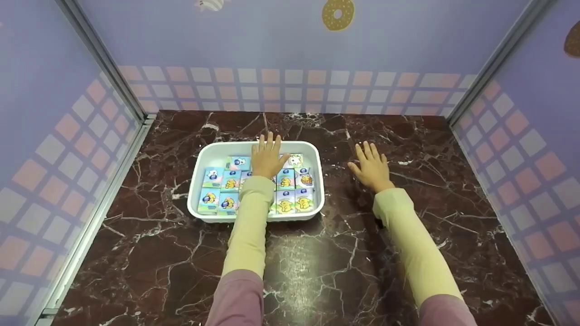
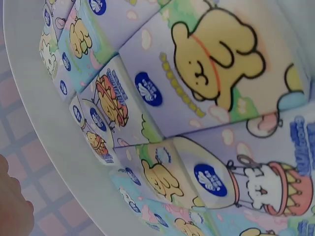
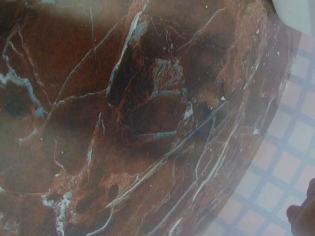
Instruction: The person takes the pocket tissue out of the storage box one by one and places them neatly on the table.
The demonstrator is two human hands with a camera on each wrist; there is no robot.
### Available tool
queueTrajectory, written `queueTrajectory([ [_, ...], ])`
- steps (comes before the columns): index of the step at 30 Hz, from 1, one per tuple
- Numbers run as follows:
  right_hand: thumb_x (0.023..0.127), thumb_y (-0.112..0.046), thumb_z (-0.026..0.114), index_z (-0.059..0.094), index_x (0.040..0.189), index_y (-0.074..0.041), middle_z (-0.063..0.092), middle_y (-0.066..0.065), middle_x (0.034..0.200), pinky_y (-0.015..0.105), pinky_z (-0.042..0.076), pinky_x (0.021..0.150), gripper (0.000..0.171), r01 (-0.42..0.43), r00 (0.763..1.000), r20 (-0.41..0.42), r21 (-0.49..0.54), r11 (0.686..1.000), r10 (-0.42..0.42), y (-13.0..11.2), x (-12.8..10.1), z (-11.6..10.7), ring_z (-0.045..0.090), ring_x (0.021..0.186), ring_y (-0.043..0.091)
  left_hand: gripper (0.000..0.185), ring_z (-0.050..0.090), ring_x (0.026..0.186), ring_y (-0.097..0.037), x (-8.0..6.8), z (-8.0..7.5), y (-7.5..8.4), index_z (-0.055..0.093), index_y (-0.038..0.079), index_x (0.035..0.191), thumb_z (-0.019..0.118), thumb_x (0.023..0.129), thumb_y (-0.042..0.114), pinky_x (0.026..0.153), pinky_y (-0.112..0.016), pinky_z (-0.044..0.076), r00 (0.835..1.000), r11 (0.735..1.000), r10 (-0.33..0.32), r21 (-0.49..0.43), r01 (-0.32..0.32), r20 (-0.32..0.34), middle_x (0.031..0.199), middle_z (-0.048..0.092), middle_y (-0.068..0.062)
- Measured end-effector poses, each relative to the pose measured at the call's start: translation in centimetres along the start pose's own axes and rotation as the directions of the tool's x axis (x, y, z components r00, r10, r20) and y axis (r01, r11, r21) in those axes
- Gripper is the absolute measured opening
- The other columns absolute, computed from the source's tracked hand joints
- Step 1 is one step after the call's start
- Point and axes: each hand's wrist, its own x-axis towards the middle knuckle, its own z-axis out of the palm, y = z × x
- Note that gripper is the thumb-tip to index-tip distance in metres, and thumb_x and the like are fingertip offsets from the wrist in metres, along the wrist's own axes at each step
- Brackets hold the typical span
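A white plastic tub (image 1: 194, 181) holds rows of small printed tissue packs (image 1: 285, 206) with cartoon puppies and blue oval logos. Above it my left hand (image 1: 267, 160) is spread, palm down, fingers straight and holding nothing, hiding some packs in the middle. The left wrist view shows the packs (image 2: 206, 64) close up, with part of the left hand (image 2: 12, 201) at the edge. To the right of the tub, my right hand (image 1: 371, 167) stretches over the table with fingers apart and nothing in its grasp. Only a bit of the right hand (image 3: 302, 216) appears in the right wrist view.
The dark red marbled table (image 1: 181, 258) has pale veins. A purple back wall (image 1: 272, 45) with a checked band stands behind it, and side panels (image 1: 543, 181) close in left and right. A metal rail (image 1: 97, 213) runs along the left edge.
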Motion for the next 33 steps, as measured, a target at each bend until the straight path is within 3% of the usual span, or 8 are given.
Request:
queueTrajectory([
  [5,0.09,-0.046,0.035,0.018,0.142,-0.012,0.011,0.014,0.148,0.058,0.01,0.105,0.065,0.003,1.0,0.0,0.003,1.0,-0.003,0.1,-0.1,0.1,0.006,0.137,0.031,0.066,-0.001,0.138,-0.027,0.0,-0.4,-1.4,0.007,0.019,0.144,0.027,0.09,0.052,0.11,-0.049,0.003,1.0,1.0,-0.008,-0.012,0.008,0.002,0.151,0.003,-0.004],
  [13,0.09,-0.047,0.034,0.016,0.143,-0.012,0.011,0.015,0.148,0.058,0.009,0.105,0.066,0.014,1.0,0.007,-0.004,1.0,-0.014,0.0,-0.1,0.0,0.006,0.136,0.032,0.061,0.001,0.138,-0.027,-0.5,-0.9,-5.0,0.009,0.017,0.144,0.025,0.092,0.045,0.109,-0.051,0.006,0.999,0.999,-0.049,-0.022,0.049,0.001,0.15,0.004,-0.006],
  [33,0.09,-0.043,0.038,0.018,0.142,-0.012,0.013,0.014,0.148,0.058,0.011,0.105,0.065,0.014,1.0,0.006,0.001,1.0,-0.014,-0.3,0.0,0.3,0.008,0.136,0.031,0.06,0.01,0.135,-0.035,-3.8,-3.2,-12.9,0.013,0.006,0.142,0.031,0.093,0.034,0.106,-0.055,0.015,0.997,0.994,-0.081,-0.073,0.08,-0.009,0.149,0.01,-0.013],
])
